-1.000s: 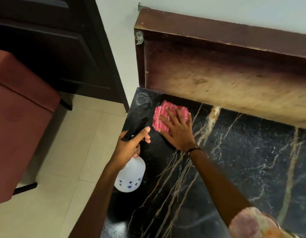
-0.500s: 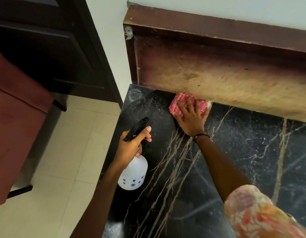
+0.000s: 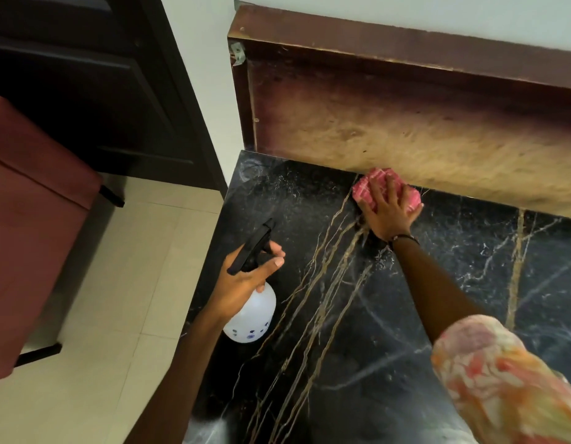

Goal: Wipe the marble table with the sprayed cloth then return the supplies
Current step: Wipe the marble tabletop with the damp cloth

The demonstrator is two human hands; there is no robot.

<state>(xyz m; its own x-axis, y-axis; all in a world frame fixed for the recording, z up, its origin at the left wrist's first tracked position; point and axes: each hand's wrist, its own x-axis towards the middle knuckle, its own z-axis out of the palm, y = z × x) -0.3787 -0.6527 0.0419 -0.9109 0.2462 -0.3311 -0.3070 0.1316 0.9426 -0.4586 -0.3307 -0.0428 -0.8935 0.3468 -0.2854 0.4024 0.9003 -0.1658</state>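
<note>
Black marble veined in gold fills my view: the worktop (image 3: 406, 315), backed by a worn wooden panel (image 3: 406, 123). My right hand (image 3: 388, 213) lies flat with fingers spread, pressing the pink cloth (image 3: 373, 184) onto the marble right at the foot of that panel. My left hand (image 3: 245, 280) is wrapped around the neck of the spray bottle (image 3: 253, 312), its grip closed. That bottle hangs near the worktop's left edge, white body toward me, black trigger head slanting up and away toward the panel. Pale floor tiles (image 3: 117, 299) and a reddish seat (image 3: 27, 219) sit at left.
</note>
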